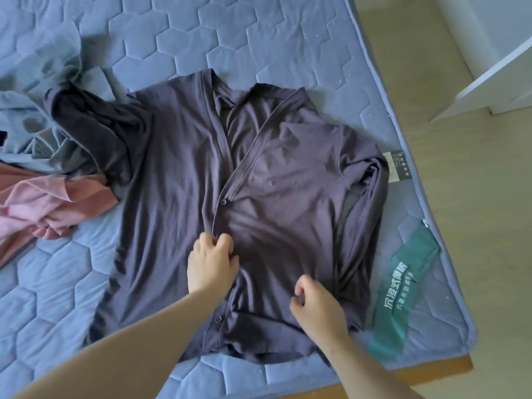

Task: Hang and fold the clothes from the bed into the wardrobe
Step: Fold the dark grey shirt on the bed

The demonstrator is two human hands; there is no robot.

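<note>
We find the purple cardigan (pixel 184 180) spread flat on the bed (pixel 259 33). The left hand (pixel 211 262) pinches its button placket; the right hand (pixel 315 305) is curled, apparently holding nothing. The knit looks thin, limp and light — best taken by shoulders or hem, beyond the fingers (pixel 223 240).
</note>
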